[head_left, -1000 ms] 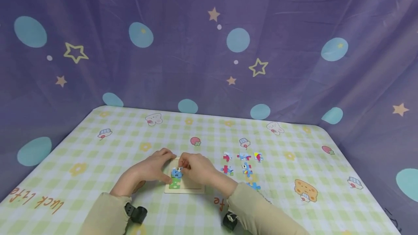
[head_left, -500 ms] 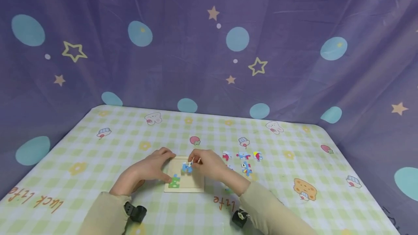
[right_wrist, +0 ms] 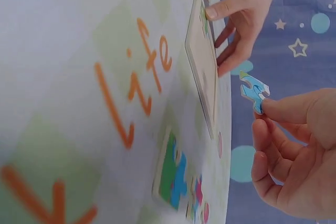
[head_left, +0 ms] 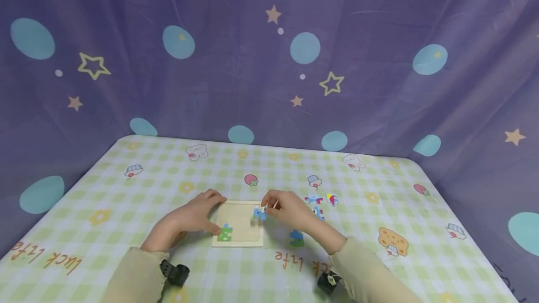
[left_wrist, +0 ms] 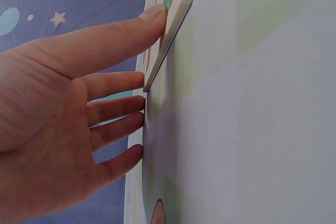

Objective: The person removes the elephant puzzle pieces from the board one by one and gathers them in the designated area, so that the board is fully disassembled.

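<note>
In the head view my right hand (head_left: 288, 208) pinches a blue puzzle piece (head_left: 259, 213) between thumb and fingertips, over the right side of the wooden puzzle tray (head_left: 242, 243). The right wrist view shows that puzzle piece (right_wrist: 254, 91) held up off the tray. A green puzzle piece (head_left: 225, 234) with a blue tab lies in the tray's near left corner. My left hand (head_left: 195, 214) rests along the tray's left side. Its thumb touches the left rim by the green piece, and its straight fingers (left_wrist: 115, 124) reach along the tray's edge and the tablecloth.
Several loose puzzle pieces lie right of the tray, including a green and blue piece (head_left: 296, 238), a red and blue piece (head_left: 313, 198) and a yellow and red piece (head_left: 332, 199). My right forearm covers some. The checked tablecloth (head_left: 160, 167) ends at a purple curtain (head_left: 236, 60).
My right hand has lifted the blue puzzle piece from above the green piece and carried it right across the tray. The left hand has stayed at the tray's left side.
</note>
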Available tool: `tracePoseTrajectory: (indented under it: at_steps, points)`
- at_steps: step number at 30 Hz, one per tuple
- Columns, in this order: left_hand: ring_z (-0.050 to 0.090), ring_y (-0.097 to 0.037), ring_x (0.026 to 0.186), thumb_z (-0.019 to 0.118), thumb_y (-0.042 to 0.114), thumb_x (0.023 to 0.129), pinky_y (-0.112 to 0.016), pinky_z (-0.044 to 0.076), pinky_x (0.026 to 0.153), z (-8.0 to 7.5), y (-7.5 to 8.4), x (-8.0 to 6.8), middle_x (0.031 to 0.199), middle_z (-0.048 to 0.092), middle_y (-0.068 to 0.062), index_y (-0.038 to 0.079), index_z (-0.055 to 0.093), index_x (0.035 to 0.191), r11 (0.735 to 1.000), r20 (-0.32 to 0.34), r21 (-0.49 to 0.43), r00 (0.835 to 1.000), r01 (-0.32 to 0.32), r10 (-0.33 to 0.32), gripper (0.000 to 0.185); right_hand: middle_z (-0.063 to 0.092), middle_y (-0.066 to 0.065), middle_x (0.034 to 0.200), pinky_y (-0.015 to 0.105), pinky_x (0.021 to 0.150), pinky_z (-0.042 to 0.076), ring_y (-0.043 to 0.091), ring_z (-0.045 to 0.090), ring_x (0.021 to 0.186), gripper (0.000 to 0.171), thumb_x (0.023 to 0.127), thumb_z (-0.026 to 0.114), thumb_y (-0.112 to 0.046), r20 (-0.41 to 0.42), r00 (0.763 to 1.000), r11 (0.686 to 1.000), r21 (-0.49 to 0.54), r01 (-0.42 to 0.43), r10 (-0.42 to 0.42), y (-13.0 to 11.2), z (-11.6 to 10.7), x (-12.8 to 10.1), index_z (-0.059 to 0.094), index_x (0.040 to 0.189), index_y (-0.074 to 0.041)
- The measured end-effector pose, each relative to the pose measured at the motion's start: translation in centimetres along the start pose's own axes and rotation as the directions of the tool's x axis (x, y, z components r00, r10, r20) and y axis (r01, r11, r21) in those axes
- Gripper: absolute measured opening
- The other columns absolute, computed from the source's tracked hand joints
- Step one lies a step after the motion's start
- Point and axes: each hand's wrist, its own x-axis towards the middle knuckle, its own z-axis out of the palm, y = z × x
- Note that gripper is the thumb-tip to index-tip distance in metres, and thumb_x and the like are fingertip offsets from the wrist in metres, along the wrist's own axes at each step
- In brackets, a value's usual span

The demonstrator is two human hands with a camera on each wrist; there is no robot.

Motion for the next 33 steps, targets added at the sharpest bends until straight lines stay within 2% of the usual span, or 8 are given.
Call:
tracePoseTrajectory:
  at_steps: [11, 19, 24, 33]
  points:
    - [0.040, -0.044, 0.128, 0.087, 0.024, 0.076, -0.057, 0.038, 0.101, -0.2, 0.1, -0.2, 0.137, 0.042, -0.021, -0.004, 0.050, 0.138, 1.000, -0.002, 0.002, 1.000, -0.019, 0.019, 0.078, 0.061, -0.004, 0.083, 0.026, 0.058, 0.046, 0.009, 0.054, 0.065, 0.007, 0.095, 0.064, -0.005, -0.025, 1.000, 1.000, 0.015, -0.003, 0.003, 2.0, -2.3, -2.3, 0.068, 0.098, -0.010]
    - [0.040, -0.042, 0.128, 0.087, 0.023, 0.076, -0.056, 0.038, 0.102, 0.0, 0.2, -0.2, 0.137, 0.043, -0.020, -0.004, 0.050, 0.139, 1.000, -0.004, -0.004, 1.000, -0.009, 0.009, 0.078, 0.060, -0.003, 0.086, 0.029, 0.064, 0.047, 0.012, 0.054, 0.070, 0.007, 0.096, 0.063, -0.009, -0.046, 0.997, 0.998, 0.019, -0.062, 0.062, 3.7, -3.6, -3.8, 0.069, 0.098, -0.012]
    - [0.040, -0.043, 0.128, 0.087, 0.024, 0.075, -0.056, 0.038, 0.101, -0.2, 0.3, -0.3, 0.136, 0.043, -0.020, -0.004, 0.050, 0.138, 1.000, -0.007, -0.008, 1.000, -0.017, 0.017, 0.078, 0.061, 0.000, 0.087, 0.030, 0.064, 0.047, 0.013, 0.055, 0.069, 0.007, 0.096, 0.062, -0.006, -0.050, 0.996, 0.997, 0.032, -0.069, 0.071, 4.9, -4.3, -4.6, 0.068, 0.098, -0.009]
    - [0.039, -0.043, 0.129, 0.087, 0.023, 0.076, -0.057, 0.037, 0.102, -0.1, 0.1, -0.2, 0.137, 0.042, -0.021, -0.004, 0.050, 0.139, 1.000, -0.007, -0.011, 1.000, -0.008, 0.008, 0.078, 0.060, 0.000, 0.084, 0.030, 0.061, 0.046, 0.017, 0.056, 0.067, 0.009, 0.095, 0.062, -0.005, -0.076, 0.986, 0.989, 0.048, -0.143, 0.146, 6.6, -5.1, -5.9, 0.069, 0.098, -0.009]
